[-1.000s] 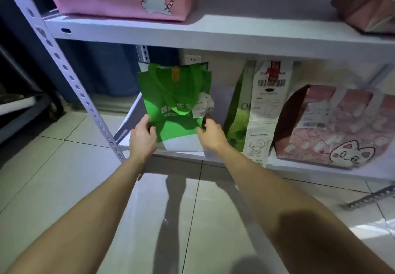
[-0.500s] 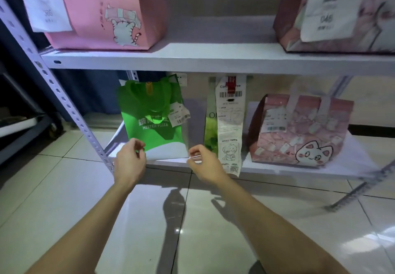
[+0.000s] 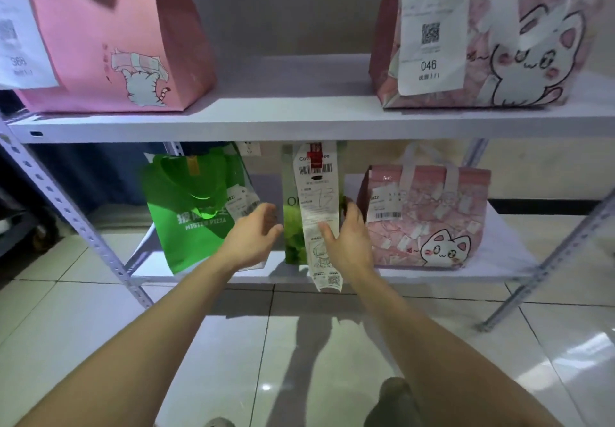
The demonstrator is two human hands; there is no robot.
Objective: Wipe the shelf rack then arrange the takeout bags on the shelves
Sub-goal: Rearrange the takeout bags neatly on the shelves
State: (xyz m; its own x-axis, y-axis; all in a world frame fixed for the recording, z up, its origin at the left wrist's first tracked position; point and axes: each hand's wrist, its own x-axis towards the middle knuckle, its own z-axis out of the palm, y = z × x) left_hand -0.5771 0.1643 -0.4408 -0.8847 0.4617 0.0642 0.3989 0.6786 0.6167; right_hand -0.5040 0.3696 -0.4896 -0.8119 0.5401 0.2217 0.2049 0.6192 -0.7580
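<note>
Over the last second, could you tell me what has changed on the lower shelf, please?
Both hands let go of the green pizza bag and moved right. Now the left hand and right hand flank the tall green bag with the long receipt; a firm grip is not clear. The green pizza bag stands tilted where it was set. The pink cat bag on the lower shelf has stayed put.

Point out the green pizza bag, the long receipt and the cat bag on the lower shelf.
green pizza bag [image 3: 186, 223]: head view, front panel.
long receipt [image 3: 316, 193]: head view, upper printed part.
cat bag [image 3: 429, 220]: head view, front face.
</note>
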